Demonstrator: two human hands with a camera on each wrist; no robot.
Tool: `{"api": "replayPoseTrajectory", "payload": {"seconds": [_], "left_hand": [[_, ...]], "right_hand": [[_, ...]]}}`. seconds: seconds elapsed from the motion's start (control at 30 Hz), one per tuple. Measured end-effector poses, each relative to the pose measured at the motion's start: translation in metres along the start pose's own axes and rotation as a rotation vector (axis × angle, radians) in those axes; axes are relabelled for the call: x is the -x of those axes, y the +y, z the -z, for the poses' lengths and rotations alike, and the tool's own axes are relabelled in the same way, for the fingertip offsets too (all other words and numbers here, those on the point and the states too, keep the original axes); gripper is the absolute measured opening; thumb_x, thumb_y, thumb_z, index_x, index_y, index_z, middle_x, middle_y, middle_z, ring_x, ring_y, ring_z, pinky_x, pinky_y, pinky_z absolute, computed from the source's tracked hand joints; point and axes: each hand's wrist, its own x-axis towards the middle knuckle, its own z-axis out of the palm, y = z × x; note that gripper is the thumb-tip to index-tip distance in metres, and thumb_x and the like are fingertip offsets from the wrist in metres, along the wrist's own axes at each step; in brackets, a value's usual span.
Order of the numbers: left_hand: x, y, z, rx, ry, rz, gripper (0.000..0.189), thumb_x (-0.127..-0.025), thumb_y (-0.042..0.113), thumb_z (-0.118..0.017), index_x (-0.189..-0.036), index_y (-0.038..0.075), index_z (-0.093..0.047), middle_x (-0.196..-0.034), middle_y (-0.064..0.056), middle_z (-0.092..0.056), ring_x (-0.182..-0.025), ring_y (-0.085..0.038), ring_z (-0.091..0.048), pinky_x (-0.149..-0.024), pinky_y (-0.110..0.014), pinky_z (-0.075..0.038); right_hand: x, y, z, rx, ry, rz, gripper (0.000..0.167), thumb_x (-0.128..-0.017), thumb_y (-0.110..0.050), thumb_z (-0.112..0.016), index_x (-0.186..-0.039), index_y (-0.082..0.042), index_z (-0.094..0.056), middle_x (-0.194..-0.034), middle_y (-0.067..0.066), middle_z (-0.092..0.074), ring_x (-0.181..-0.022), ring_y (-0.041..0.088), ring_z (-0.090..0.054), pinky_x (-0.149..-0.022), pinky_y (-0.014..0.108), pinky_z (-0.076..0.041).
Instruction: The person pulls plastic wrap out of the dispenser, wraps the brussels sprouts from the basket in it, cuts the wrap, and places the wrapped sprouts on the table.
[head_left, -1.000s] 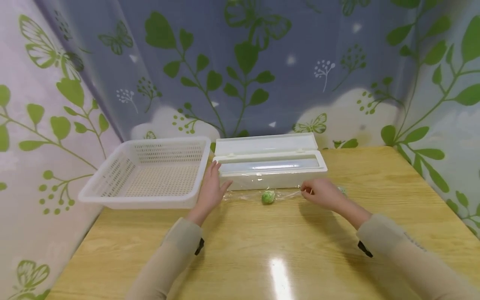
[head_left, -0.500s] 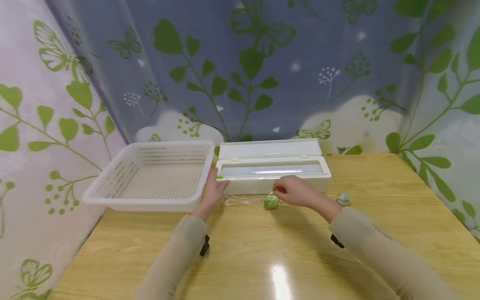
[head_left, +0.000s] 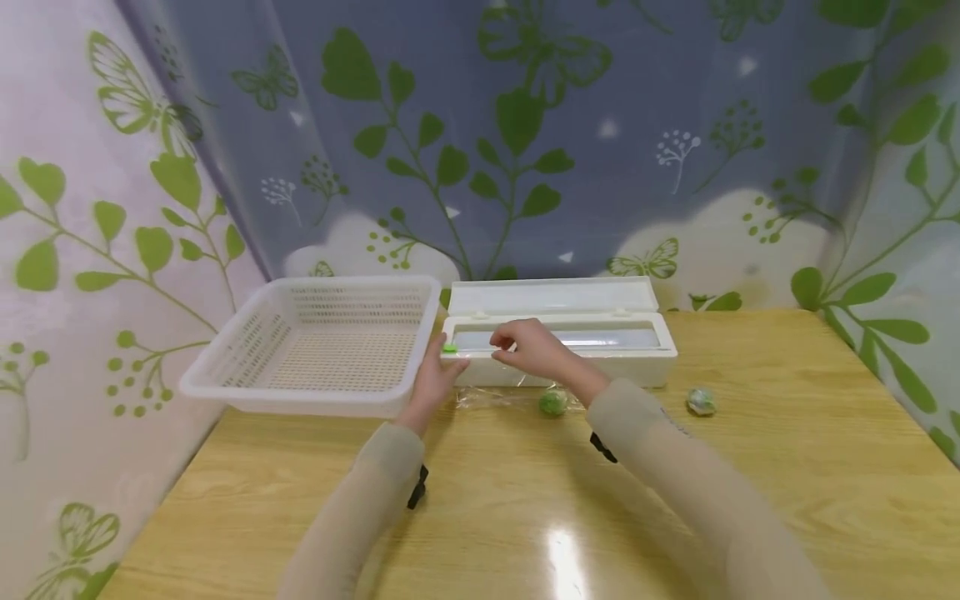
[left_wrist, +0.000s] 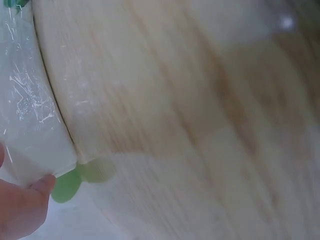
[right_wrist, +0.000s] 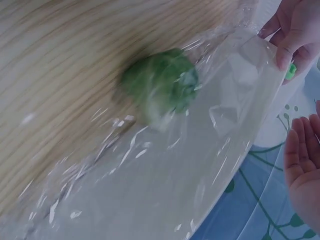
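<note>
A white cling film dispenser stands with its lid raised and a green slide cutter at its left end. My left hand grips that end, thumb on the front. Clear cling film hangs down the front onto the table. A small round green vegetable, like a Brussels sprout, overlaps the film; in the right wrist view shiny creases surround it. My right hand is over the dispenser's left half, fingers loosely bent, nothing visible in them. The left wrist view catches just my left fingertips at a box corner.
A white slotted basket stands left of the dispenser, close beside my left hand. To the right, a second small green ball in shiny wrap sits on the wooden table. A leaf-patterned curtain hangs behind.
My right hand has let go of the film's edge and moved left past the vegetable, up over the dispenser. My left hand stays on the box end. The second wrapped ball has come into full view.
</note>
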Motion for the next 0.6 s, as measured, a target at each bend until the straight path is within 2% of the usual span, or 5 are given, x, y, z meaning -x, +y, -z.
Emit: {"api": "replayPoseTrajectory", "payload": {"seconds": [0.23,0.4,0.53,0.6], "left_hand": [[0.001,-0.003,-0.001,0.007,0.021,-0.007,0.066,-0.085,0.018,-0.059,-0.137,0.000,-0.023,-0.141,-0.018,-0.023,-0.127,-0.031,-0.022,-0.102,-0.041,-0.019],[0.003,-0.002,0.000,0.006,0.010,-0.019,0.066,-0.085,0.017,-0.059,-0.137,-0.002,-0.023,-0.141,-0.019,-0.022,-0.128,-0.033,-0.020,-0.102,-0.043,-0.020],[0.004,-0.001,0.001,0.036,0.002,-0.008,0.066,-0.086,0.017,-0.058,-0.138,0.000,-0.021,-0.141,-0.020,-0.021,-0.122,-0.034,-0.032,-0.098,-0.044,-0.028],[0.003,-0.001,0.002,0.049,0.005,-0.014,0.064,-0.087,0.014,-0.057,-0.138,-0.001,-0.021,-0.137,-0.023,-0.027,-0.113,-0.035,-0.043,-0.094,-0.043,-0.035]], "right_hand": [[-0.027,-0.003,-0.025,-0.043,0.009,-0.034,0.025,-0.082,-0.012,-0.063,-0.102,0.002,-0.061,-0.098,0.012,-0.062,-0.089,0.021,-0.057,-0.075,0.027,-0.047],[-0.040,-0.006,-0.040,-0.077,0.013,-0.072,0.028,-0.082,-0.012,-0.063,-0.105,0.003,-0.061,-0.101,0.012,-0.062,-0.091,0.022,-0.057,-0.079,0.028,-0.045],[-0.049,-0.009,-0.048,-0.063,0.041,-0.058,0.024,-0.079,-0.010,-0.064,-0.100,0.001,-0.063,-0.096,0.011,-0.063,-0.087,0.021,-0.057,-0.077,0.027,-0.046],[-0.054,-0.011,-0.051,-0.045,0.060,-0.043,0.021,-0.077,-0.009,-0.065,-0.096,0.001,-0.064,-0.090,0.010,-0.064,-0.082,0.020,-0.058,-0.074,0.026,-0.046]]}}
